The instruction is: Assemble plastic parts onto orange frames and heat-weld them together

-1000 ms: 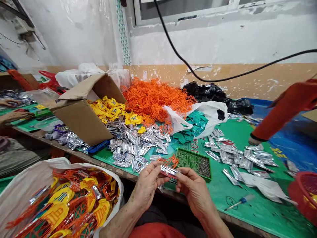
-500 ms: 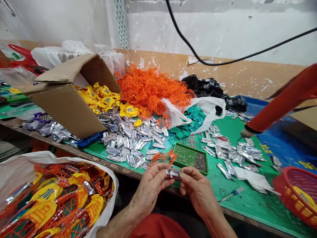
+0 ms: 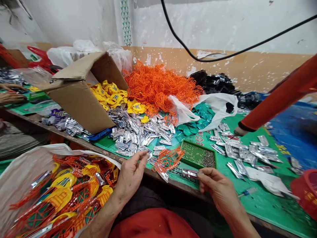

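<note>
My right hand pinches a small shiny silver plastic part by its right end, above the front of the bench. My left hand holds nothing; its fingers are slightly parted at the front edge of a heap of similar silver parts. Between my hands an orange lattice frame lies near the bench edge, with another silver part at its lower side. Just behind the right hand's part sits a green tray with many tiny metal pieces, probably screws, at its right end.
A tipped cardboard box spills yellow parts. Orange frames heap behind. An orange-red power tool hangs at right. A white sack of assembled pieces stands lower left. Another person's hands show far left.
My left hand has let go of the silver part and moved left toward the silver heap. My right hand keeps the part and has shifted right. The view has turned slightly left.
</note>
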Motion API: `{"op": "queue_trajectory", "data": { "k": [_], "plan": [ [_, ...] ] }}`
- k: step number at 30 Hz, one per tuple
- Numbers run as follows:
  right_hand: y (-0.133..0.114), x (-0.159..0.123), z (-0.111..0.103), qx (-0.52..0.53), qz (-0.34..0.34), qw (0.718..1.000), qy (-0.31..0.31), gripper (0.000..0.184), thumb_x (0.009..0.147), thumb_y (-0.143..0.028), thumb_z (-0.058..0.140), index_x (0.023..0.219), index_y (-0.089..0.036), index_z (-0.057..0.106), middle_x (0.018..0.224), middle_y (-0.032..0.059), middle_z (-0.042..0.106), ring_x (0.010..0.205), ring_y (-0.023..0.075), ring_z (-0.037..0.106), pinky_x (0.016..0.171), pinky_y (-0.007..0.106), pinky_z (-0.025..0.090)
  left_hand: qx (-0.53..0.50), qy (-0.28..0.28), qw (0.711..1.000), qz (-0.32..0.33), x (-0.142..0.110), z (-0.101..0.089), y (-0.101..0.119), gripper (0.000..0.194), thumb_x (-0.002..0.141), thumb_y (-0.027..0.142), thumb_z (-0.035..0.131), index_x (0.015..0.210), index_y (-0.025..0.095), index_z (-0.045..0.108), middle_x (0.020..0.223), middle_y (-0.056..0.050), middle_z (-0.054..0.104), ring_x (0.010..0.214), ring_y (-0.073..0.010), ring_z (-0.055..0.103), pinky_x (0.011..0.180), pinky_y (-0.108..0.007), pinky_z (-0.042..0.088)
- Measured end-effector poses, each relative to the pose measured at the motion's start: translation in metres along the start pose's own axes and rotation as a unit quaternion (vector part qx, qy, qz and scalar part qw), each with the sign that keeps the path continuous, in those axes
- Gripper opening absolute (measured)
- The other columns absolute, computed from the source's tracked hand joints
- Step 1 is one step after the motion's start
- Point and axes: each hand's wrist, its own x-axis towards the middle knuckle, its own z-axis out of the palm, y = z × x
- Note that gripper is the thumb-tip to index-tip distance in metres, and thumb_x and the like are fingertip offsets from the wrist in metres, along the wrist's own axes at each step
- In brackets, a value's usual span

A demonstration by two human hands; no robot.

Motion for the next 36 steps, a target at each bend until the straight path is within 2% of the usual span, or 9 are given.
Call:
{"op": "queue_trajectory", "data": {
  "k": [9, 16, 22, 24, 27, 30, 32, 34, 36],
  "plan": [
    [0.001, 0.004, 0.007, -0.077, -0.024, 0.997, 0.007, 0.04, 0.047, -0.046, 0.083, 0.065, -0.015, 0.065, 0.047, -0.0029, 0.055, 0.039, 0.0098, 0.047, 0.038, 0.022, 0.038, 0.05, -0.08, 0.978, 0.183, -0.015, 0.02, -0.004, 0.022, 0.085, 0.021, 0.056, 0.099, 0.025, 0.072, 0.097, -0.009, 0.071, 0.097, -0.026, 0.057, 0.09, -0.038, 0.042],
    [0.009, -0.001, -0.001, -0.09, -0.053, 0.995, 0.01, 0.038, 0.054, -0.047, 0.079, 0.069, -0.016, 0.065, 0.048, -0.004, 0.053, 0.041, 0.0091, 0.046, 0.044, 0.023, 0.036, 0.022, -0.143, 0.969, 0.199, -0.008, 0.05, -0.001, 0.023, 0.077, 0.019, 0.065, 0.099, 0.026, 0.071, 0.102, -0.009, 0.07, 0.11, -0.0313, 0.05, 0.102, -0.047, 0.032],
    [0.01, -0.004, -0.001, -0.142, -0.058, 0.988, 0.026, 0.033, 0.059, -0.048, 0.073, 0.066, -0.017, 0.064, 0.047, -0.0041, 0.05, 0.043, 0.0098, 0.043, 0.043, 0.023, 0.033, 0.009, -0.096, 0.982, 0.162, 0.001, 0.059, -0.006, 0.021, 0.084, 0.02, 0.057, 0.093, 0.027, 0.075, 0.093, -0.009, 0.072, 0.104, -0.0302, 0.053, 0.097, -0.046, 0.034],
    [0.008, -0.003, 0.001, -0.168, -0.057, 0.984, 0.022, 0.033, 0.06, -0.05, 0.071, 0.064, -0.018, 0.064, 0.047, -0.0038, 0.049, 0.043, 0.0102, 0.041, 0.042, 0.023, 0.033, -0.033, -0.065, 0.989, 0.128, 0.003, 0.053, -0.005, 0.019, 0.082, 0.023, 0.061, 0.093, 0.026, 0.076, 0.095, -0.008, 0.073, 0.107, -0.0293, 0.053, 0.098, -0.042, 0.035],
    [0.007, 0.002, 0.002, -0.227, -0.083, 0.97, 0.024, 0.032, 0.062, -0.052, 0.068, 0.064, -0.02, 0.067, 0.055, 0.0, 0.059, 0.05, 0.0148, 0.05, 0.047, 0.025, 0.039, -0.164, -0.075, 0.983, 0.012, 0.009, 0.04, 0.001, 0.018, 0.081, 0.031, 0.064, 0.092, 0.022, 0.076, 0.095, -0.007, 0.073, 0.099, -0.0254, 0.059, 0.092, -0.034, 0.041],
    [0.013, 0.006, -0.007, -0.308, -0.125, 0.943, 0.033, 0.031, 0.066, -0.052, 0.064, 0.07, -0.022, 0.07, 0.071, 0.005, 0.071, 0.067, 0.024, 0.063, 0.059, 0.031, 0.048, -0.354, -0.085, 0.924, -0.121, 0.014, 0.031, 0.007, 0.024, 0.075, 0.035, 0.073, 0.091, 0.017, 0.074, 0.092, -0.006, 0.074, 0.085, -0.0198, 0.063, 0.082, -0.029, 0.047],
    [0.02, 0.007, -0.016, -0.391, -0.178, 0.901, 0.055, 0.03, 0.07, -0.05, 0.061, 0.079, -0.024, 0.072, 0.082, 0.0075, 0.073, 0.072, 0.0275, 0.066, 0.062, 0.035, 0.049, -0.448, -0.086, 0.869, -0.192, 0.017, 0.027, 0.009, 0.028, 0.069, 0.034, 0.078, 0.089, 0.015, 0.071, 0.087, -0.006, 0.074, 0.078, -0.0188, 0.066, 0.075, -0.03, 0.051],
    [0.023, 0.005, -0.024, -0.46, -0.232, 0.854, 0.076, 0.03, 0.073, -0.046, 0.058, 0.09, -0.025, 0.072, 0.096, 0.0098, 0.071, 0.075, 0.0288, 0.067, 0.059, 0.036, 0.049, -0.494, -0.103, 0.825, -0.252, 0.019, 0.025, 0.008, 0.03, 0.069, 0.034, 0.078, 0.09, 0.014, 0.069, 0.082, -0.006, 0.073, 0.071, -0.0192, 0.067, 0.066, -0.032, 0.055],
    [0.018, 0.0, -0.028, -0.482, -0.268, 0.831, 0.071, 0.031, 0.077, -0.044, 0.057, 0.099, -0.026, 0.07, 0.106, 0.0105, 0.067, 0.081, 0.0289, 0.067, 0.061, 0.037, 0.051, -0.506, -0.126, 0.8, -0.298, 0.021, 0.024, 0.008, 0.027, 0.072, 0.033, 0.074, 0.091, 0.014, 0.068, 0.076, -0.005, 0.073, 0.064, -0.0189, 0.067, 0.059, -0.032, 0.056]
  ]
}}
